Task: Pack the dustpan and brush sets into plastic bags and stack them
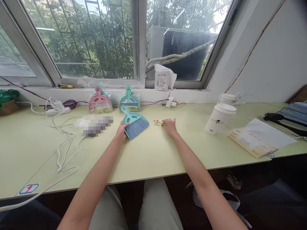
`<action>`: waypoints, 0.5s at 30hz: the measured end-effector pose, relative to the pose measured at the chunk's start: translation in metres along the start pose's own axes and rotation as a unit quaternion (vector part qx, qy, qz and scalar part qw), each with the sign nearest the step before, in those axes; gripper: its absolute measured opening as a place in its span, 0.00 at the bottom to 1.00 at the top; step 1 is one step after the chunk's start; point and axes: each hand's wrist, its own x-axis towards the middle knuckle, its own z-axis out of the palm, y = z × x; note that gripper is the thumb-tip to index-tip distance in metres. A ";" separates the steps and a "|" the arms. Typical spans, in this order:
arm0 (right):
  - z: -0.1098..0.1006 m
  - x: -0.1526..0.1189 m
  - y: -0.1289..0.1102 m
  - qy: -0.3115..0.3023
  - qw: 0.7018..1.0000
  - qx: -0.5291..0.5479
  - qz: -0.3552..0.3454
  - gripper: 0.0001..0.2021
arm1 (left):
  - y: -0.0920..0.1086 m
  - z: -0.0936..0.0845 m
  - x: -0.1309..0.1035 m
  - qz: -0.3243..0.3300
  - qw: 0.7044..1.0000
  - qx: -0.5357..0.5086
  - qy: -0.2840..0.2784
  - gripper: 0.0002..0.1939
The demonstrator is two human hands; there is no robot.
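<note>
Fingers (123,127) of our left hand (121,131) curl loosely against the near edge of the small teal brush (134,124), touching its bristles without closing round it; it lies flat on the desk (153,153), handle pointing toward the window edge. Our right hand (169,126) rests palm down just beside it, fingertips laid open on a small printed label (158,123) between hand and brush, pressing rather than pinching as far as we can tell.

Along the far edge of the desk, two packaged brush-and-dustpan sets lean against the sill: a pink set (100,101) and a teal set (129,99). A white cable (62,150) loops across the left part of the desk, and a lidded paper cup (218,118) stands toward the right edge, near a paper bag (259,139).

We judge that we are at the unpacking stage: brush out, label off, both steadied on the desk. A next move would call for a firmer hold, closing our left fingers round the narrow handle rather than the soft bristles, which would splay under pressure.
</note>
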 end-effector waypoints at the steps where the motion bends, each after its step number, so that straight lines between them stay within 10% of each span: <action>1: 0.002 -0.002 -0.008 0.020 1.000 -0.001 0.002 0.21 | -0.001 -0.002 0.003 0.004 1.000 -0.008 0.009 0.15; 15: 0.019 -0.012 -0.047 -0.078 0.993 0.082 0.036 0.20 | -0.005 -0.007 0.009 0.000 1.000 -0.017 0.012 0.17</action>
